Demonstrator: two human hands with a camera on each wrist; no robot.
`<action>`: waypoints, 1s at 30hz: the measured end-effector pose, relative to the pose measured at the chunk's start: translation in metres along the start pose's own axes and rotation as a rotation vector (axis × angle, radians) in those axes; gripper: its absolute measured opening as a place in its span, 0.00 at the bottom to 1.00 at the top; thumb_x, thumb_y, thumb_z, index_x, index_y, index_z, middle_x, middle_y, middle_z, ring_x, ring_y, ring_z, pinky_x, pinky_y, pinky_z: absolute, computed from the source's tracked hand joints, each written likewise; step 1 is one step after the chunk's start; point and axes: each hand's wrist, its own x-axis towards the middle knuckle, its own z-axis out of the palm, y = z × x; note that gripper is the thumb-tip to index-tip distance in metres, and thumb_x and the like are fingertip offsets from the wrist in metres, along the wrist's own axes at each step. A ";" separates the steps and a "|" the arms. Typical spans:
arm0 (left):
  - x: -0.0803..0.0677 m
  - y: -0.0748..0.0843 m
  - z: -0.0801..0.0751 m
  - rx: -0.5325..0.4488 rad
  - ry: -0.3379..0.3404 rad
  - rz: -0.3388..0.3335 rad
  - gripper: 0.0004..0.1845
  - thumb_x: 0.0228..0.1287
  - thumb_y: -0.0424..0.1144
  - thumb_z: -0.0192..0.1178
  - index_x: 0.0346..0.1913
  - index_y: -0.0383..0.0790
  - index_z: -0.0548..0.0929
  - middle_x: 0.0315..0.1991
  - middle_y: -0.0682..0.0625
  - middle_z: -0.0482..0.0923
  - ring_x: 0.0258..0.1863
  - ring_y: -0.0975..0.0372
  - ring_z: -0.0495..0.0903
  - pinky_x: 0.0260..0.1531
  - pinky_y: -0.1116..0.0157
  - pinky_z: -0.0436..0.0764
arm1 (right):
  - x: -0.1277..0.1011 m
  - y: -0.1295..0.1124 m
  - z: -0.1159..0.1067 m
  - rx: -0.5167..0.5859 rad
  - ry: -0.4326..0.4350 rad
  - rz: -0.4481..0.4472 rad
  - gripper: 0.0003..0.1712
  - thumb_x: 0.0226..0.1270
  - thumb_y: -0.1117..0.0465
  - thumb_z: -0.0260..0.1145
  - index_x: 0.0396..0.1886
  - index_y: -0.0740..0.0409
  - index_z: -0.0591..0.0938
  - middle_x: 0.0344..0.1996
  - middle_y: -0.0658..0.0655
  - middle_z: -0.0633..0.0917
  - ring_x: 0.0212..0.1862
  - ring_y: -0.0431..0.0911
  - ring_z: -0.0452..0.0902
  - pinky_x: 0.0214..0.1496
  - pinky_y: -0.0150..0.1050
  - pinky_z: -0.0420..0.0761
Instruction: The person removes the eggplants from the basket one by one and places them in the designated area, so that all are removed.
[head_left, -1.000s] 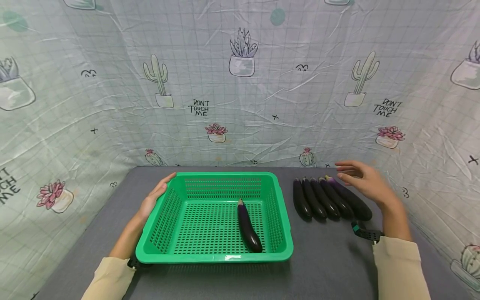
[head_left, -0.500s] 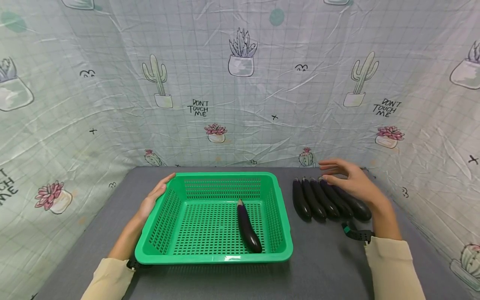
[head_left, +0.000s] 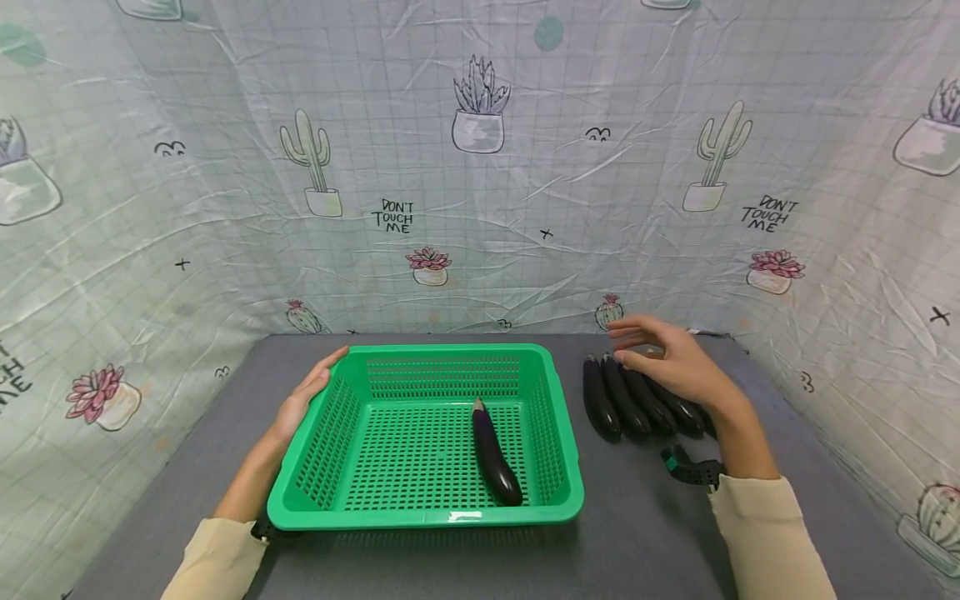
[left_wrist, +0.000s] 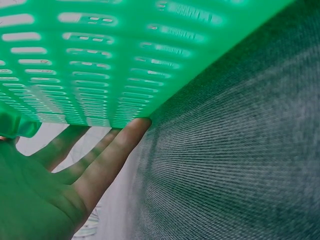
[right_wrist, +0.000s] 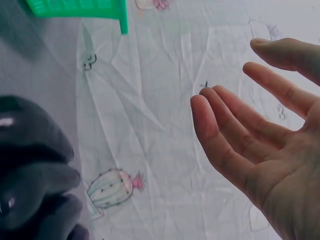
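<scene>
A green slotted plastic basket (head_left: 345,408) sits on a grey table (head_left: 645,533). One dark purple eggplant (head_left: 495,454) lies inside it, toward the right wall. My left hand (head_left: 303,396) rests flat against the basket's left rim, fingers straight; the left wrist view shows those fingers (left_wrist: 107,155) along the green wall (left_wrist: 125,60). Several more eggplants (head_left: 602,404) lie in a row to the basket's right. Over that row hovers my right hand (head_left: 663,358), fingers spread and relaxed, holding nothing. In the right wrist view the open palm (right_wrist: 265,145) hangs above the eggplants' dark ends (right_wrist: 30,175).
A cactus-print cloth (head_left: 480,167) walls the table on three sides, close behind the eggplant row. Bare grey table surface lies in front of the basket and to the right of my right forearm (head_left: 750,467).
My right hand has moved left along the eggplant row, from its right end to above its middle. The left hand and basket have stayed put.
</scene>
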 end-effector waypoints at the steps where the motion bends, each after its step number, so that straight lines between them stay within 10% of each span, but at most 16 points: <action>1: 0.000 0.000 0.000 -0.008 -0.002 -0.001 0.31 0.88 0.44 0.27 0.83 0.29 0.41 0.81 0.40 0.45 0.68 0.79 0.66 0.62 0.78 0.69 | 0.001 -0.002 0.002 -0.004 -0.002 -0.003 0.26 0.79 0.59 0.63 0.72 0.59 0.74 0.66 0.64 0.80 0.63 0.60 0.78 0.54 0.33 0.83; 9: -0.001 0.002 -0.001 -0.012 0.000 -0.010 0.32 0.88 0.45 0.27 0.83 0.29 0.41 0.81 0.37 0.43 0.68 0.79 0.66 0.62 0.78 0.69 | 0.007 -0.020 0.021 -0.027 -0.037 -0.023 0.24 0.80 0.57 0.63 0.71 0.54 0.75 0.64 0.62 0.81 0.63 0.58 0.80 0.56 0.53 0.84; 30: 0.001 0.000 -0.003 -0.047 -0.026 0.033 0.31 0.88 0.42 0.27 0.82 0.26 0.42 0.73 0.60 0.58 0.67 0.77 0.69 0.62 0.77 0.72 | 0.029 -0.069 0.067 -0.088 -0.230 -0.123 0.25 0.77 0.57 0.66 0.69 0.52 0.76 0.64 0.56 0.82 0.59 0.55 0.83 0.54 0.49 0.85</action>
